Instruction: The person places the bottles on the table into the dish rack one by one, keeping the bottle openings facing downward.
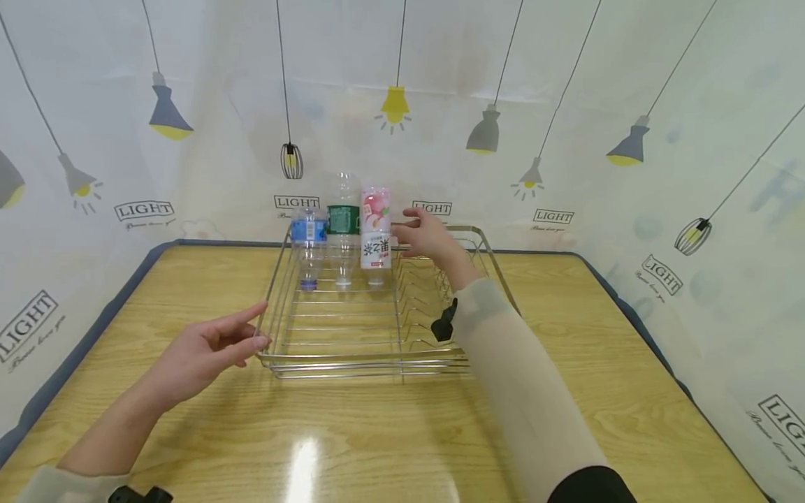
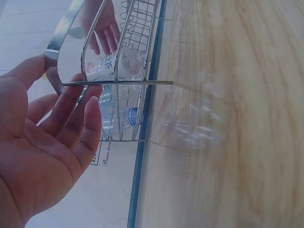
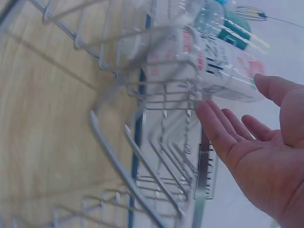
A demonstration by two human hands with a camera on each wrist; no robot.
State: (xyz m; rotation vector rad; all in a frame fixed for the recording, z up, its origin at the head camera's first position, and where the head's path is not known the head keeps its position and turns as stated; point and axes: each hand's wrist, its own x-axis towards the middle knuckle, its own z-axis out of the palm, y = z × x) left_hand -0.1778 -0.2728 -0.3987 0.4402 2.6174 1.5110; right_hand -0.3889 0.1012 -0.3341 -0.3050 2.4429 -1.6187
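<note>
Three plastic bottles stand upside down, caps lowest, side by side at the back left of a wire dish rack (image 1: 342, 358): a small clear bottle (image 1: 308, 232) with a blue label, a clear bottle (image 1: 343, 220) with a green label, and a peach drink bottle (image 1: 376, 227) with a pink and white label. My right hand (image 1: 428, 234) is just right of the peach drink bottle, fingers extended and spread, palm towards it. At the rack's front left corner, my left hand (image 1: 204, 349) has thumb and fingers apart, fingertips right at the rim.
Slanted wire dividers (image 3: 156, 175) fill the rack's right part, with a small wire mesh holder (image 2: 137, 31) at that side. The rack stands on a wooden table (image 1: 352, 433) with a blue edge strip. Behind hangs a white curtain (image 1: 239, 84) printed with lamps.
</note>
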